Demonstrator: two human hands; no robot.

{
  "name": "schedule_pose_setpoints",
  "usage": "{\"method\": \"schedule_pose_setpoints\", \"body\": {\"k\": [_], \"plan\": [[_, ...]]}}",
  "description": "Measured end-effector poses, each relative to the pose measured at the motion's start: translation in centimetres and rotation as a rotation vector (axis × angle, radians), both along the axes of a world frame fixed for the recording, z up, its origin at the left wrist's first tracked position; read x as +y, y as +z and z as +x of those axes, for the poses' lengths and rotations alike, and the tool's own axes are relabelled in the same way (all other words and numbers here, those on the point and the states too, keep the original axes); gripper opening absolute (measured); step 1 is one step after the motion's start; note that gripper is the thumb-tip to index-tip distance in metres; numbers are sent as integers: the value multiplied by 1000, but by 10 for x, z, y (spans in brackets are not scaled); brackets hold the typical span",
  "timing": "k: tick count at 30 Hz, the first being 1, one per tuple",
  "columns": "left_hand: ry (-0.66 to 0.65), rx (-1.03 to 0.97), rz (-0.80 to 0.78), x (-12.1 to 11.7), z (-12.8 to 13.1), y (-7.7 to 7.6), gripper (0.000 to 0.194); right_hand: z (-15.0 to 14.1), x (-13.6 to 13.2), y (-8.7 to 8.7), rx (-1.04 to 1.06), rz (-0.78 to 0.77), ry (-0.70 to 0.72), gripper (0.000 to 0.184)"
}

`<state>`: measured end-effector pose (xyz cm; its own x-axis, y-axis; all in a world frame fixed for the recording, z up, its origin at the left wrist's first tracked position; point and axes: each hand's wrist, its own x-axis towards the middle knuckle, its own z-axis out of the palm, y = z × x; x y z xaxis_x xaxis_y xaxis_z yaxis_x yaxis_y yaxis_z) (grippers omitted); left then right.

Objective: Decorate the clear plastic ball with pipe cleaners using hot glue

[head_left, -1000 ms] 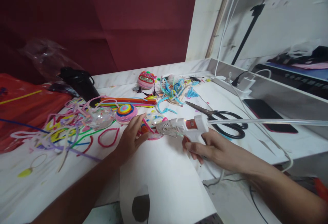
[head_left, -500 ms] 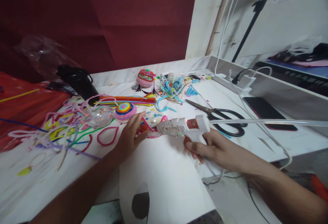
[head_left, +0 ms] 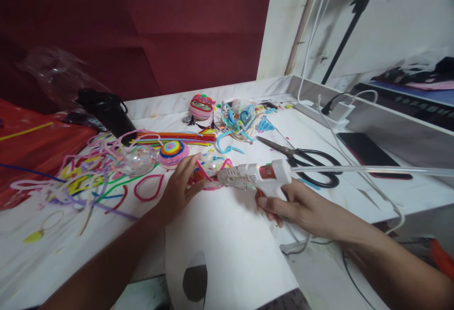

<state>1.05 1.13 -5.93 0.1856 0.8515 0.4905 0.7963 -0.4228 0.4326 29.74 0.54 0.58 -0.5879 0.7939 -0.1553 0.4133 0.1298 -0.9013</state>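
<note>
My right hand (head_left: 289,203) is wrapped round the grip of a white hot glue gun (head_left: 248,175), fingers at its orange trigger. A long clear glue stick (head_left: 372,170) runs out of the gun's back. The nozzle meets a clear ball with colourful bits and pink pipe cleaner (head_left: 214,161). My left hand (head_left: 184,177) grips this ball from the left, thumb in front and fingers behind. Just left of it sits a ball with rainbow rings (head_left: 173,153). Below the hands a white sheet (head_left: 223,239) with a dark round spot hangs over the table's front edge.
Black-handled scissors (head_left: 305,158) and a phone (head_left: 372,155) lie to the right, by a power strip (head_left: 326,113). Tangled pipe cleaners (head_left: 88,177) spread left, near a black bottle (head_left: 106,111). A decorated pink ball (head_left: 201,107) and blue pipe cleaners (head_left: 239,120) are behind.
Hardly anything differs. Both hands, the glue gun and the ball keep their places; the view shifts very slightly.
</note>
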Motion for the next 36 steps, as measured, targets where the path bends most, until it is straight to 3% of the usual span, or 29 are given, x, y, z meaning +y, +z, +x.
{"method": "schedule_pose_setpoints", "body": {"k": [36], "plan": [[-40,44,70,-1,1,1,59,3,-10,-1,-28,-38,-47,27]]}}
